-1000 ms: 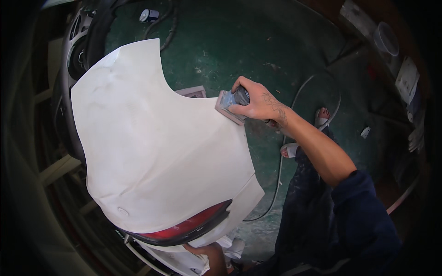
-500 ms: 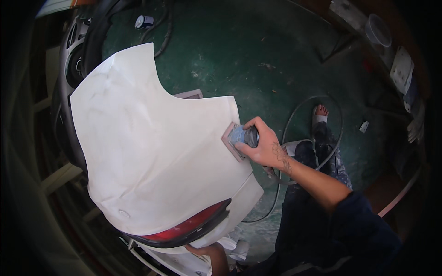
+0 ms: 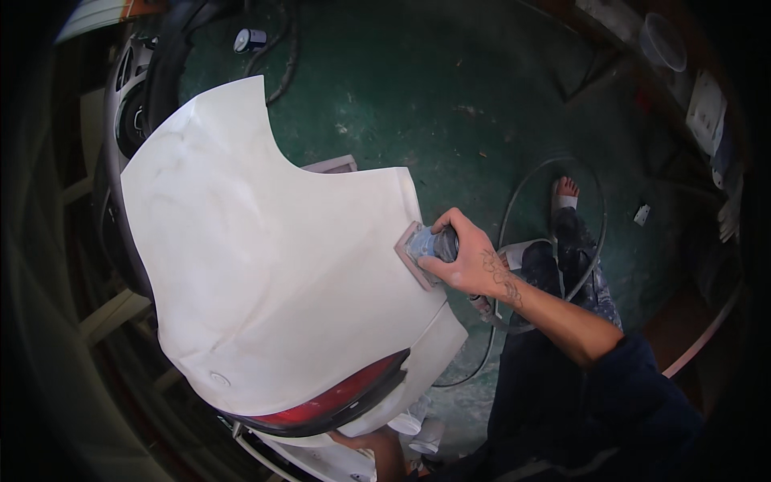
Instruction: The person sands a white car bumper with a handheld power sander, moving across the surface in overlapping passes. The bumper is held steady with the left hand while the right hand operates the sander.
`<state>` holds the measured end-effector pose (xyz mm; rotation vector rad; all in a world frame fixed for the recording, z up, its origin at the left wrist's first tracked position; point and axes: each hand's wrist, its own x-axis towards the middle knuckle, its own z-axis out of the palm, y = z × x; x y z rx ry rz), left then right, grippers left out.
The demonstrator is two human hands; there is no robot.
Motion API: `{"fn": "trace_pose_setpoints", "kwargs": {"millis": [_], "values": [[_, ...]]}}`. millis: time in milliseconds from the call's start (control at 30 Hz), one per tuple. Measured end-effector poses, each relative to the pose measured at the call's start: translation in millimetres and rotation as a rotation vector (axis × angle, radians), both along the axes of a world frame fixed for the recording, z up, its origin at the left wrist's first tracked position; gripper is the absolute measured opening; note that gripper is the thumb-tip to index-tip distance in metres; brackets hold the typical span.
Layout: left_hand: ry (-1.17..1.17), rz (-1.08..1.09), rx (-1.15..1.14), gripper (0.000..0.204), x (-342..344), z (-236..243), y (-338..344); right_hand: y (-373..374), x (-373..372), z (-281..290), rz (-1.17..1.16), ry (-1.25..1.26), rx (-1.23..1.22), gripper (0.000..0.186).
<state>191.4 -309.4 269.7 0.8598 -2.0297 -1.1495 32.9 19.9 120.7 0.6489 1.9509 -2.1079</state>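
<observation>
- Right hand [image 3: 468,261]: yours, wrapped around one blue-and-grey sander [image 3: 424,243], its base against the white panel's [image 3: 273,225] right edge.
- Left hand [image 3: 363,440]: beneath the panel, below the red lamp [image 3: 337,398]; fingers partly hidden, grip cannot be told.
- Hose [image 3: 491,341]: near your leg; best clear of the stroke.
- Advised: base flat, light pressure; edges probably cut fastest.

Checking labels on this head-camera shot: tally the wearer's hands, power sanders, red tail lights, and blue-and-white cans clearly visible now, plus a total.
Hands: 2 (left hand, partly hidden; right hand, gripping the sander)
Power sanders: 1 (sander)
Red tail lights: 1 (tail light)
Blue-and-white cans: 1 (can, on the floor)
Total: 5
</observation>
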Motion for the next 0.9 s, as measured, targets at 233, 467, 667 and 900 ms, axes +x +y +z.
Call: {"fn": "trace_pose_setpoints", "kwargs": {"millis": [233,467,667,900], "values": [[0.089,-0.075,0.441,0.062,-20,19,42,33,-77,-29,-0.007,-0.169,-0.173,0.061],[-0.03,0.022,0.308,0.074,-22,15,38,46,-119,-44,-0.126,-0.264,-0.605,0.06],[-0.014,0.024,0.397,0.075,-24,18,41,17,-58,-39,-0.162,-0.219,-0.344,0.057],[-0.033,0.016,0.313,0.075,-17,13,30,-11,21,30,-0.072,-0.159,-0.173,0.051]]}}
